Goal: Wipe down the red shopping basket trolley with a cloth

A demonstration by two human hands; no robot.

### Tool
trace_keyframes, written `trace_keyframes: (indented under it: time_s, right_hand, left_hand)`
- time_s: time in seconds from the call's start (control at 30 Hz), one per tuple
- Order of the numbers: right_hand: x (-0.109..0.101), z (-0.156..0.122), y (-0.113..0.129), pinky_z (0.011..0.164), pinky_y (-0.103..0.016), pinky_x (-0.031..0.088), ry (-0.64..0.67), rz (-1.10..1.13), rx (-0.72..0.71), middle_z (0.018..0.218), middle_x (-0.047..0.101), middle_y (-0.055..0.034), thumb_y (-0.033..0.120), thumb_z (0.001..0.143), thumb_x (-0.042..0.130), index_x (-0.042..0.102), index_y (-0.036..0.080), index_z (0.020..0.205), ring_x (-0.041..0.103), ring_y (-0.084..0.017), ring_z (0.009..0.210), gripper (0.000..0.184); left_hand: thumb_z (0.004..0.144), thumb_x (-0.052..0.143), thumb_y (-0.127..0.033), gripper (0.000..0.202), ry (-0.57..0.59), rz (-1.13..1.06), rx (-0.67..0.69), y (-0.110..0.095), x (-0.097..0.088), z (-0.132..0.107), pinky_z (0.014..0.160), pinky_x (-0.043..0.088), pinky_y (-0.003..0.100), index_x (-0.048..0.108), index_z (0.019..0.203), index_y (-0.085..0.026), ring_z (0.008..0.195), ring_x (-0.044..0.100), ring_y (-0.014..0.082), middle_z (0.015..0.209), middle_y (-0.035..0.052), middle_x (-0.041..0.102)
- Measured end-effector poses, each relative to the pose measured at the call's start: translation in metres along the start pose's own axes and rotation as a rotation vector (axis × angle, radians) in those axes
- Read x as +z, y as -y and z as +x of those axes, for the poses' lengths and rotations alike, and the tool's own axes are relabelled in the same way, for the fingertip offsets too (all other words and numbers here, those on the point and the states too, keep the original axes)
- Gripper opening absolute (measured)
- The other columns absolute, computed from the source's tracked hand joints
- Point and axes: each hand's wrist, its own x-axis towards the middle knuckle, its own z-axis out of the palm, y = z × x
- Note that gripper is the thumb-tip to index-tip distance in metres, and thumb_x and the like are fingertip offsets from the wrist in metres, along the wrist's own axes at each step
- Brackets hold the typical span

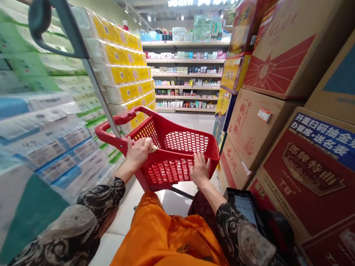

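Observation:
A red plastic rolling shopping basket [173,171] with latticed sides stands in front of my body, tilted in view. Its metal pull rod [101,94] rises to the upper left and carries a dark grey loop handle [61,26]. My left hand [137,153] lies closed over the near rim beside the rod's base. A small crumpled pale wad [152,147], perhaps cloth or tissue, shows under its fingertips. Farther right along the same rim, my right hand [199,169] has its fingers hooked over the edge. Nothing is visible inside the basket.
Stacked tissue packs, some yellow [121,60], line the left side. Tall cardboard liquor cartons [314,165] rise close on the right, with a dark object with a screen [246,207] beside them. Product shelves [187,76] stand at the back beyond the pale floor.

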Motion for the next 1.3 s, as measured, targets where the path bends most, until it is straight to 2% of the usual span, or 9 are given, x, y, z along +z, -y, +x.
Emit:
trace_keyframes:
  time_s: [0.23,0.3,0.57,0.67,0.77,0.93,1.03,1.17,1.3]
  right_hand:
    - [-0.002,0.005,0.027,0.109,-0.051,0.014,-0.036,-0.025,-0.122,0.144,0.036,-0.0152,0.015,0.079,0.04,0.041,0.009,0.134,0.027,-0.025,0.135,0.056]
    - [-0.001,0.007,0.028,0.109,-0.051,0.015,-0.046,-0.034,-0.123,0.143,0.037,-0.0147,0.014,0.078,0.04,0.042,0.009,0.133,0.029,-0.025,0.134,0.055]
    - [0.003,0.009,0.014,0.108,-0.052,0.016,-0.051,-0.049,-0.084,0.143,0.037,-0.0143,0.012,0.077,0.039,0.043,0.008,0.133,0.029,-0.025,0.134,0.056]
    - [0.005,0.01,0.014,0.108,-0.052,0.016,-0.06,-0.031,-0.082,0.142,0.039,-0.0144,0.011,0.076,0.041,0.043,0.009,0.133,0.03,-0.026,0.134,0.057]
    - [0.007,0.009,0.021,0.108,-0.052,0.017,-0.068,-0.012,-0.113,0.142,0.039,-0.0149,0.011,0.077,0.041,0.044,0.009,0.132,0.03,-0.026,0.133,0.056]
    - [0.006,0.005,0.036,0.107,-0.053,0.018,-0.072,0.034,-0.195,0.141,0.04,-0.0156,0.012,0.078,0.04,0.044,0.01,0.133,0.031,-0.027,0.132,0.055]
    - [0.003,0.011,0.045,0.107,-0.049,0.022,-0.054,0.08,-0.263,0.141,0.041,-0.014,0.014,0.081,0.04,0.041,0.013,0.135,0.033,-0.025,0.132,0.054]
    - [0.005,0.028,0.065,0.106,-0.045,0.026,-0.013,0.134,-0.356,0.142,0.04,-0.0126,0.017,0.084,0.04,0.037,0.015,0.138,0.034,-0.023,0.131,0.054]
    - [0.021,0.04,0.088,0.103,-0.047,0.028,0.011,0.134,-0.38,0.14,0.042,-0.0121,0.027,0.086,0.047,0.044,0.019,0.133,0.039,-0.026,0.126,0.048]
  left_hand:
    - [0.089,0.032,-0.018,0.039,0.016,-0.073,0.093,-0.067,0.02,-0.005,0.109,0.013,0.058,0.043,0.127,-0.021,0.119,0.048,0.023,0.129,0.0123,0.053]
    - [0.089,0.032,-0.016,0.041,0.019,-0.07,0.109,-0.07,0.02,-0.004,0.109,0.013,0.058,0.043,0.127,-0.02,0.119,0.048,0.0224,0.129,0.0118,0.053]
    - [0.09,0.023,-0.014,0.044,-0.06,0.086,-0.117,0.033,-0.028,-0.003,0.108,0.004,0.062,0.042,0.13,-0.015,0.124,0.043,0.0252,0.134,0.0154,0.049]
    - [0.091,0.021,-0.016,0.044,-0.054,0.098,-0.122,0.047,-0.033,-0.003,0.107,0.003,0.062,0.042,0.13,-0.012,0.123,0.044,0.0262,0.134,0.0175,0.048]
    - [0.091,0.024,-0.016,0.044,-0.013,0.08,-0.055,0.023,-0.017,-0.004,0.11,0.007,0.057,0.043,0.13,-0.014,0.123,0.044,0.0243,0.134,0.0149,0.049]
    - [0.09,0.027,-0.018,0.046,0.062,-0.02,0.063,-0.063,0.019,-0.007,0.112,0.011,0.051,0.04,0.133,-0.015,0.127,0.041,0.0212,0.137,0.012,0.046]
    - [0.089,0.029,-0.022,0.049,0.139,-0.114,0.084,-0.095,0.025,-0.005,0.111,0.014,0.054,0.034,0.138,-0.015,0.131,0.035,0.0215,0.143,0.011,0.04]
    - [0.083,0.035,-0.019,0.061,0.288,-0.138,0.124,-0.082,0.019,-0.006,0.111,0.013,0.055,0.024,0.142,-0.012,0.137,0.025,0.0222,0.148,0.0119,0.03]
    - [0.078,0.047,-0.03,0.072,0.258,-0.006,0.062,-0.04,0.01,-0.018,0.11,0.008,0.058,0.023,0.142,-0.007,0.139,0.017,0.0271,0.149,0.0152,0.025]
